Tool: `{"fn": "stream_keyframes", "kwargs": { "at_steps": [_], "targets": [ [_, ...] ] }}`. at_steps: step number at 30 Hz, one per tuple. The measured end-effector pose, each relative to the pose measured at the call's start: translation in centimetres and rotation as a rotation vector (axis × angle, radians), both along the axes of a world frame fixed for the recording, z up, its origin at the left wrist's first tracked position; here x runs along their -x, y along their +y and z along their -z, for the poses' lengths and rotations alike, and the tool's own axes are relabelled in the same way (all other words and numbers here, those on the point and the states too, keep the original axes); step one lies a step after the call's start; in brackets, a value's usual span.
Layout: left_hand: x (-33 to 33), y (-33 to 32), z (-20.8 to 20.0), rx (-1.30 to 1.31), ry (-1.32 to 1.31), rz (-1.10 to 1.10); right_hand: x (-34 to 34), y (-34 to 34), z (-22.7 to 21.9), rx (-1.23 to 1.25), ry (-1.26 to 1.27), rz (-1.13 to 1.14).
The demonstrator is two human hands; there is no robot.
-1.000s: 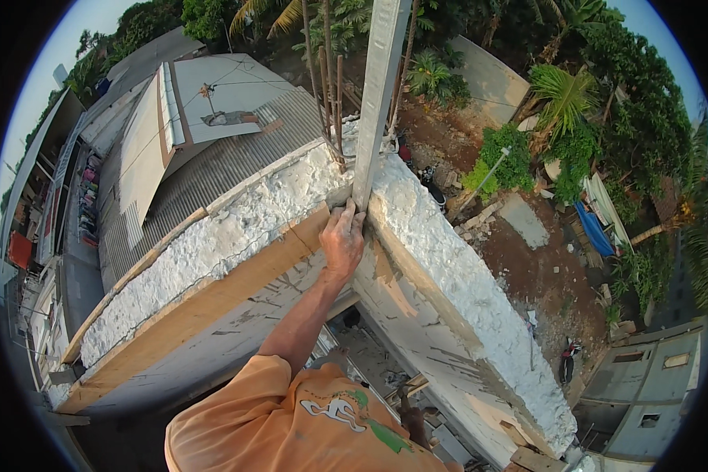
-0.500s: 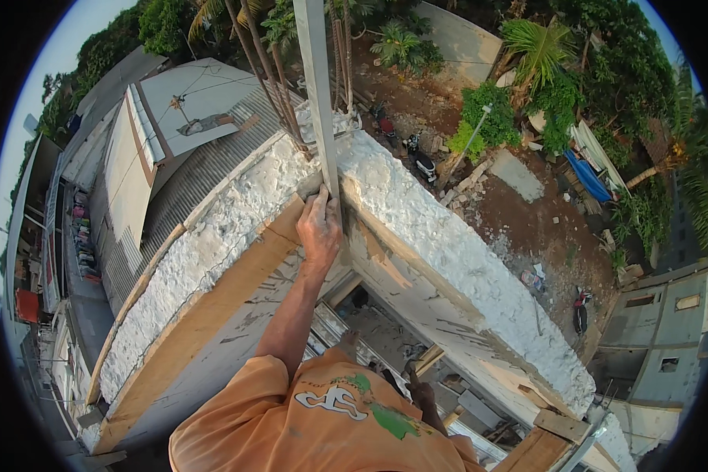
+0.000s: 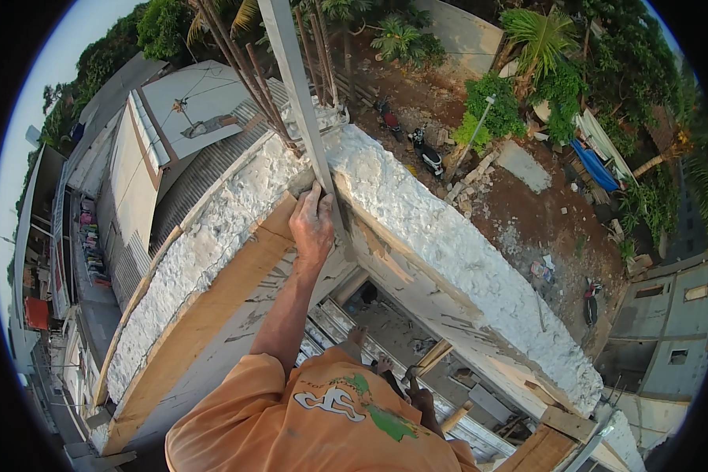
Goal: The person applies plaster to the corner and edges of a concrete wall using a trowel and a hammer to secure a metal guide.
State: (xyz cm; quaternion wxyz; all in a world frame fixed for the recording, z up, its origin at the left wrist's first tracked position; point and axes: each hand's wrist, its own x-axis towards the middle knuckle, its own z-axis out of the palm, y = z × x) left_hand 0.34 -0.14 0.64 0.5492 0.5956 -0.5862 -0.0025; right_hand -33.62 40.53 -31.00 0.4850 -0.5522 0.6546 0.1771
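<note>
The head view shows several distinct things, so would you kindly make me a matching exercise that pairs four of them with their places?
Things:
1. Bare left hand
2. Long grey metal bar
3. Orange cloth shirt
4. Long blue sheet

Places:
A. Outdoors, toward the picture's right
B. At the corner of the rough white wall tops
C. Along the picture's lower edge
D. Fingers against the bar's lower part

Pairs: 1-D, 2-B, 3-C, 4-A.

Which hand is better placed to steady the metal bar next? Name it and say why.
The left hand, likely: its fingers touch the metal bar at the wall corner, while the right hand is low beside the shirt, apparently holding a dark tool.
</note>
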Motion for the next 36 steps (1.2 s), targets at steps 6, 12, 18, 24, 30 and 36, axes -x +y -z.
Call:
{"fn": "stream_keyframes", "kwargs": {
  "at_steps": [6,12,18,24,30,36],
  "targets": [
    [0.9,-0.6,-0.2,0.004,-0.030,-0.042,1.6,0.2,2.2,0.108,0.071,-0.045],
    [-0.3,0.6,0.0,-0.046,-0.078,0.002,0.9,-3.2,-2.6,0.033,0.127,0.431],
    [-0.3,0.4,0.6,-0.115,-0.041,-0.032,1.1,-5.8,-4.5,-0.048,0.121,0.464],
    [-0.4,0.4,0.9,-0.118,0.071,0.066,1.5,-4.4,-2.3,0.053,0.093,0.479],
    [-1.1,1.0,0.5,-0.094,0.135,0.178,0.3,-2.8,-3.3,-0.136,0.072,0.500],
    [-0.4,0.7,0.8,-0.065,0.177,0.276,0.4,0.0,-2.6,-0.139,0.142,0.359]
  ]
}}
